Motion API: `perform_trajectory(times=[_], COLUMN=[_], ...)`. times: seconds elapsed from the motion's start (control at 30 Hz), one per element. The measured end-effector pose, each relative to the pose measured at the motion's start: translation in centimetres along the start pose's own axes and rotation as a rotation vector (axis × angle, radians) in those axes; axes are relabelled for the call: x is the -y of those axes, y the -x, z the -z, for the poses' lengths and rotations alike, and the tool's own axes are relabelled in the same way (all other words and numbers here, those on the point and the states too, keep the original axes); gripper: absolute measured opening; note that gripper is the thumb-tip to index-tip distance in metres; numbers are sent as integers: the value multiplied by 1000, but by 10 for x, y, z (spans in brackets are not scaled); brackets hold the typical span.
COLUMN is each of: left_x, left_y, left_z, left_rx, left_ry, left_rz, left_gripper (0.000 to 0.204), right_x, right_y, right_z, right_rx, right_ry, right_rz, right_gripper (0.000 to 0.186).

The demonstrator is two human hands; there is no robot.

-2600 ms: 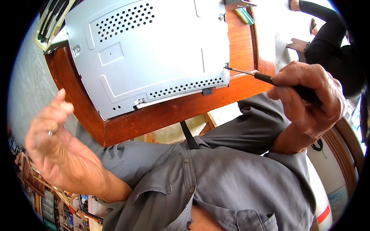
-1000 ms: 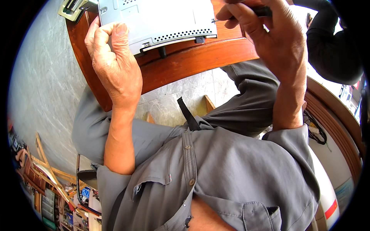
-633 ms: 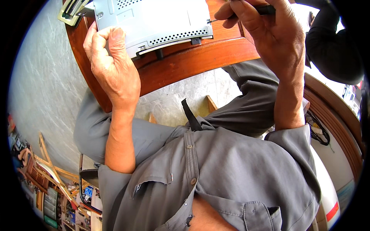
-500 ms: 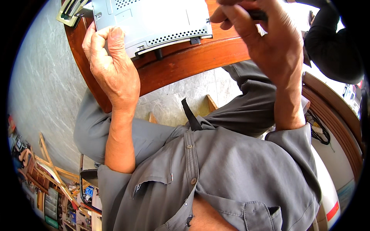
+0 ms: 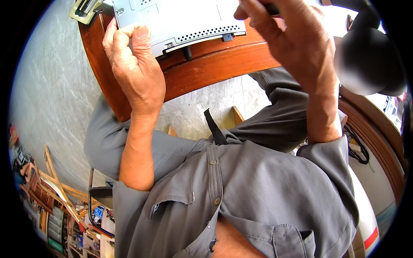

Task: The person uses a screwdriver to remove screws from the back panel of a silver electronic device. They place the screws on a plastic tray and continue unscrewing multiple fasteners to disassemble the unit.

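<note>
A silver-grey metal case [image 5: 185, 21] with rows of round holes lies on a reddish-brown wooden table [image 5: 219, 58]; its far part is cut off by the top of the view. My left hand [image 5: 137, 69] grips the case's left edge, thumb on top and fingers at the side. Close to the case's right edge, my right hand [image 5: 301, 47] is closed round a dark handle [image 5: 272, 8]. The working end of that tool does not show, so its kind cannot be made out. A dark peg [image 5: 187, 53] sticks out under the case's near edge.
A pale green frame-like part [image 5: 84, 10] stands at the table's far left corner. To the right are a partly blurred black rounded shape [image 5: 370, 60] and a coiled black cable [image 5: 359, 148]. Wooden pieces and mixed clutter [image 5: 56, 219] lie at lower left.
The case and my left hand sit slightly farther right and higher in the picture. My right hand is a little higher too, still closed round the dark handle. The whole view has shifted slightly.
</note>
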State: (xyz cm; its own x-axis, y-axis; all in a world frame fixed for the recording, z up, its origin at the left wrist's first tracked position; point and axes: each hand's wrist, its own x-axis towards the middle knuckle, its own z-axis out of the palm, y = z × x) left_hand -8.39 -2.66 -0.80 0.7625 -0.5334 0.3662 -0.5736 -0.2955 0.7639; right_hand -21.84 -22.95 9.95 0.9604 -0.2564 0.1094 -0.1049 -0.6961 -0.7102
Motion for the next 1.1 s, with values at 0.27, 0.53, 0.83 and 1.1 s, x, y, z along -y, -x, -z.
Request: perform_trajectory(times=[0.27,0.53,0.83,1.1], left_x=[2,2,1,4], left_y=[2,-1,-2,-6], left_z=[1,4,3,8], left_rx=[-23,12,3,-15], left_ry=[51,-5,-20,63], left_rz=[62,58,69,98], left_gripper=[30,33,33,31], right_x=[-19,-25,-33,-48], right_y=[2,4,2,9], right_z=[0,2,4,7], right_rx=[-64,-151,-111,-265], right_ry=[-75,-254,-104,89], right_rz=[171,-106,89,264], right_gripper=[10,15,10,21])
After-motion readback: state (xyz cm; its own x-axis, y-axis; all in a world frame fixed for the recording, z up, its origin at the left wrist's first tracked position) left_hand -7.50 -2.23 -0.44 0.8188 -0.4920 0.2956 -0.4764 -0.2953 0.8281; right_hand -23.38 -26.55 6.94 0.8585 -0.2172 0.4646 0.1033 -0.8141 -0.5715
